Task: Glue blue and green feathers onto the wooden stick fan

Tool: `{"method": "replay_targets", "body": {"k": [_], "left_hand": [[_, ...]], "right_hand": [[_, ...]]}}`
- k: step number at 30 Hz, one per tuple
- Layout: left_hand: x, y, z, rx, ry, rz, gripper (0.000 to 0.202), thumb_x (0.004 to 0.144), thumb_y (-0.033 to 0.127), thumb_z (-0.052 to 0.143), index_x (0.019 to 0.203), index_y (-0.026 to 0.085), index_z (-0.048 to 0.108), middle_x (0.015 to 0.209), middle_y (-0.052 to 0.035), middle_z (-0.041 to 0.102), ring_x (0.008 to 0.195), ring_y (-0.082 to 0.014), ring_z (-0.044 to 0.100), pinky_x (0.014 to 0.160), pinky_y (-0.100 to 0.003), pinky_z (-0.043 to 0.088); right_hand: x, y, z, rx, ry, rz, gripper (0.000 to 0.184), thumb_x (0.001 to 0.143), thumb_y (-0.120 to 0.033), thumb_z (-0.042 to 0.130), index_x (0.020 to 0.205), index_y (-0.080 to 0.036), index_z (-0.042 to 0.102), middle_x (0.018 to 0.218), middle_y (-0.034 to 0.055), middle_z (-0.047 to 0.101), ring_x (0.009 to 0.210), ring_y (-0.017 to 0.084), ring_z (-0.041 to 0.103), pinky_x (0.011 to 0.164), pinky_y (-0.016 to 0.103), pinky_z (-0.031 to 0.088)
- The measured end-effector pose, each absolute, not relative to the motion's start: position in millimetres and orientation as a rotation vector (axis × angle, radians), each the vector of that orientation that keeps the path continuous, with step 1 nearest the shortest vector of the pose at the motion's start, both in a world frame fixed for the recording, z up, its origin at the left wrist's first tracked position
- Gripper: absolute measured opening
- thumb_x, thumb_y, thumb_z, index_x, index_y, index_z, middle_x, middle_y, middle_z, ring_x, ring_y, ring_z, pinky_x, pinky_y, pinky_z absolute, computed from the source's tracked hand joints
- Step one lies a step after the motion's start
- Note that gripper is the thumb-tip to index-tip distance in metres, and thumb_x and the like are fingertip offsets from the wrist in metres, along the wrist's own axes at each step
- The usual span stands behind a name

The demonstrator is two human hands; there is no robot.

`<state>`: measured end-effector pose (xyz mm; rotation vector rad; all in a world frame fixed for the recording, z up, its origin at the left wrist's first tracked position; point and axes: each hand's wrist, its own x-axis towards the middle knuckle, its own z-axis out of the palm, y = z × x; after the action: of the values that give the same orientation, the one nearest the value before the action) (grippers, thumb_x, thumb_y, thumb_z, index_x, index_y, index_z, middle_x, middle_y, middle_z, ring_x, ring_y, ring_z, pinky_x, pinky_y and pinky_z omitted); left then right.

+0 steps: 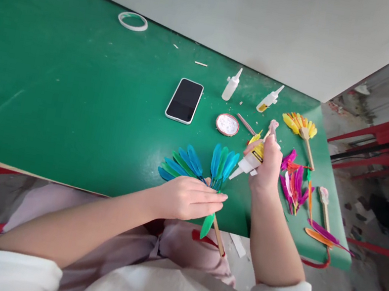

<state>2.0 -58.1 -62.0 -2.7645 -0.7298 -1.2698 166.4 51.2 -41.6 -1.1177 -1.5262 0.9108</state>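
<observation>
My left hand (pixel 190 200) is closed around a feather fan at the table's front edge. Blue and green feathers (pixel 184 161) spread out above my fingers, and the fan's wooden stick (pixel 218 236) sticks out below. One green feather (pixel 207 225) hangs down under the hand. Gripped in my right hand (pixel 267 163) is a glue bottle (pixel 253 157) with a yellow label. Its white nozzle tilts down to the left, close beside the blue feathers. My left thumb is mostly hidden.
Behind my hands lie a phone (pixel 184 100), a round lid (pixel 227 124) and two small glue bottles (pixel 231 86). A yellow feather fan (pixel 301 125), magenta feathers (pixel 296 188) and a wooden stick (pixel 324 208) lie at the right. A tape roll (pixel 132 21) is near the wall.
</observation>
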Motion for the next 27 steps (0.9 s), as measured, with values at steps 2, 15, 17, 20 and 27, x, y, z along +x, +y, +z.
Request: {"method": "replay_targets", "body": {"k": [2,15,17,20,27], "left_hand": [[1.5,-58.3,-59.9,-2.754,-0.736,-1.278,0.015,0.082,0.012,0.053,0.093,0.014,0.063,0.101,-0.0067,0.067,0.091,-0.0124,0.064,0.081,-0.024,0.054],[1.0,-60.6,-56.7,-2.757,-0.716,-1.336,0.017,0.082,0.013,0.052,0.096,0.013,0.061,0.102,-0.0074,0.067,0.092,-0.0125,0.064,0.084,-0.024,0.053],[0.3,-60.6,-56.7,-2.759,-0.716,-1.333,0.017,0.082,0.013,0.051,0.097,0.013,0.061,0.102,-0.0072,0.067,0.092,-0.0124,0.064,0.084,-0.024,0.052],[-0.2,-60.2,-56.2,-2.752,-0.722,-1.325,0.017,0.083,0.013,0.050,0.096,0.013,0.061,0.101,-0.0067,0.067,0.091,-0.0125,0.064,0.083,-0.024,0.053],[1.8,-60.1,-56.6,-2.737,-0.744,-1.316,0.016,0.083,0.013,0.050,0.094,0.014,0.062,0.101,-0.0056,0.067,0.089,-0.0124,0.065,0.080,-0.024,0.054]], "right_hand": [[166.6,51.6,-44.4,-1.113,-1.572,0.872,0.052,0.088,-0.055,0.028,0.061,-0.021,0.057,0.042,-0.0006,0.042,0.036,0.011,0.042,0.034,0.028,0.029],[162.0,51.2,-49.7,-1.080,-1.482,0.969,0.047,0.088,-0.054,0.026,0.115,-0.026,0.052,0.050,-0.0015,0.049,0.039,0.013,0.046,0.038,0.028,0.035],[161.8,51.1,-50.4,-1.035,-1.454,1.016,0.046,0.087,-0.056,0.028,0.110,-0.027,0.055,0.050,-0.0023,0.049,0.039,0.011,0.045,0.037,0.027,0.035],[160.8,50.0,-50.4,-0.946,-1.374,1.107,0.040,0.085,-0.057,0.035,0.101,-0.028,0.058,0.050,-0.0037,0.049,0.037,0.010,0.043,0.035,0.024,0.032],[158.2,45.9,-47.7,-0.912,-1.316,1.177,0.040,0.084,-0.055,0.039,0.071,-0.024,0.060,0.046,-0.0029,0.047,0.036,0.010,0.043,0.032,0.025,0.029]]}}
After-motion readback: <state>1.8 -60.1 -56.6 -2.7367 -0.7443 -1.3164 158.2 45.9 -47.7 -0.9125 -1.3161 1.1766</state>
